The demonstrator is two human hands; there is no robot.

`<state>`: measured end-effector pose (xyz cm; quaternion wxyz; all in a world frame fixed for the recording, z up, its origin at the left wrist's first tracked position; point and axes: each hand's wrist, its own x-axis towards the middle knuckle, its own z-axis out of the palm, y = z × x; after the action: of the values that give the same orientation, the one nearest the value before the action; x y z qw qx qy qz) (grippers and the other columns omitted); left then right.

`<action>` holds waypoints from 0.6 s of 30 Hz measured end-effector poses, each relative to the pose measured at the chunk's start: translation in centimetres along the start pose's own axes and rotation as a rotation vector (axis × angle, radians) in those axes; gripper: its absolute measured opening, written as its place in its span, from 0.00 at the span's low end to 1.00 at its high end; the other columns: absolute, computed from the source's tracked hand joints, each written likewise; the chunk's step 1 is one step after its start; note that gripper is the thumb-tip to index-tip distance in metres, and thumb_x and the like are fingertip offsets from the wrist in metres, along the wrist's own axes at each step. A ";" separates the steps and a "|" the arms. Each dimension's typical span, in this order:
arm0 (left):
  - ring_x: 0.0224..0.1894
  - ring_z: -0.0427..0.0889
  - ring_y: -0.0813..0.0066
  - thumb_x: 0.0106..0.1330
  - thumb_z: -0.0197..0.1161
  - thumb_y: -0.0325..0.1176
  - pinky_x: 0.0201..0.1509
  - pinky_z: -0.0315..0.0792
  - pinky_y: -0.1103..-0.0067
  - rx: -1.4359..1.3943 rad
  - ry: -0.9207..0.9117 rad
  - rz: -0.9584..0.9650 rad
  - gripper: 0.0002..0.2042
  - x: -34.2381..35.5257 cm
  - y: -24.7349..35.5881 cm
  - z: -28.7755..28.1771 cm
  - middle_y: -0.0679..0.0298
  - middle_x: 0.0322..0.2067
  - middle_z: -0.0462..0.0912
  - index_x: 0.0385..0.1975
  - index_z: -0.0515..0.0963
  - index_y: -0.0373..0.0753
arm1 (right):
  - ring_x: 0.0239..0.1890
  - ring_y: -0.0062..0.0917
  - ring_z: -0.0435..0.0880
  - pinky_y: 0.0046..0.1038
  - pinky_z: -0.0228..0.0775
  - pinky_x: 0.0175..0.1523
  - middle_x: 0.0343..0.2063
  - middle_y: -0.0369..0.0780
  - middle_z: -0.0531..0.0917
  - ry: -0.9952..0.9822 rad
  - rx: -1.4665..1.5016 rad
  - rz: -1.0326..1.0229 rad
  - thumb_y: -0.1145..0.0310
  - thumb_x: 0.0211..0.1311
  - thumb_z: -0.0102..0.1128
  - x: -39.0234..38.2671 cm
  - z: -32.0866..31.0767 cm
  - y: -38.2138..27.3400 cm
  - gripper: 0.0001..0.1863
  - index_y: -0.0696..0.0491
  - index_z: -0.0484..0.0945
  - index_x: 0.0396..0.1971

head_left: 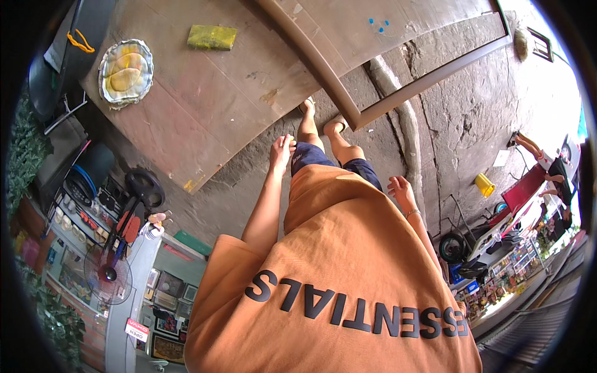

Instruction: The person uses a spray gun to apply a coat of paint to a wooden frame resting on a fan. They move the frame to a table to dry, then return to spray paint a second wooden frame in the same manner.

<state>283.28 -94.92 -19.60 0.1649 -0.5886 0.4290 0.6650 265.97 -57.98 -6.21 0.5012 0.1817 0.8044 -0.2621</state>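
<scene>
My left hand hangs beside my thigh, near the front edge of the wooden table. Its fingers are curled, and whatever they may hold is too small to make out. At my other side my right hand hangs loose, its fingers slightly bent and apart with nothing in them. A large brown frame lies partly over the table, one corner jutting past the edge in front of my feet. Neither hand touches it.
On the table are a yellow-green block, a stained round pad and small blue bits. A fan stands at the left. To the right are a yellow bucket, a wheeled cart and another person.
</scene>
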 end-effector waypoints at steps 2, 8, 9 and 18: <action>0.32 0.81 0.78 0.70 0.51 0.50 0.35 0.72 0.80 -0.001 -0.013 0.018 0.19 0.4 1.4 0.2 0.65 0.35 0.83 0.42 0.77 0.40 | 0.23 0.20 0.78 0.23 0.70 0.32 0.26 0.39 0.82 0.016 0.000 0.001 0.60 0.67 0.50 -0.5 0.0 0.1 0.18 0.61 0.78 0.40; 0.29 0.80 0.81 0.70 0.52 0.50 0.30 0.71 0.83 0.070 -0.044 0.063 0.18 1.4 3.4 1.1 0.67 0.33 0.83 0.41 0.77 0.41 | 0.23 0.21 0.80 0.24 0.70 0.31 0.27 0.41 0.83 0.040 0.054 0.025 0.60 0.67 0.50 -1.3 -0.2 1.7 0.18 0.62 0.78 0.40; 0.29 0.81 0.80 0.70 0.51 0.50 0.29 0.71 0.83 0.086 -0.050 0.062 0.18 1.5 3.4 1.2 0.67 0.33 0.83 0.41 0.77 0.41 | 0.23 0.21 0.80 0.24 0.70 0.31 0.27 0.41 0.83 0.044 0.069 0.024 0.60 0.67 0.50 -1.3 -0.1 2.3 0.18 0.62 0.78 0.40; 0.30 0.81 0.80 0.70 0.51 0.51 0.31 0.71 0.82 0.196 -0.077 0.035 0.18 1.9 4.4 0.9 0.67 0.32 0.83 0.41 0.77 0.42 | 0.23 0.21 0.79 0.24 0.70 0.30 0.27 0.40 0.83 0.063 0.140 0.064 0.61 0.68 0.52 -1.9 1.4 5.0 0.16 0.61 0.78 0.39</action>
<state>279.07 -97.32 -19.80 0.2265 -0.5362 0.4955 0.6447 270.57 -54.91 -6.20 0.4697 0.2501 0.7932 -0.2960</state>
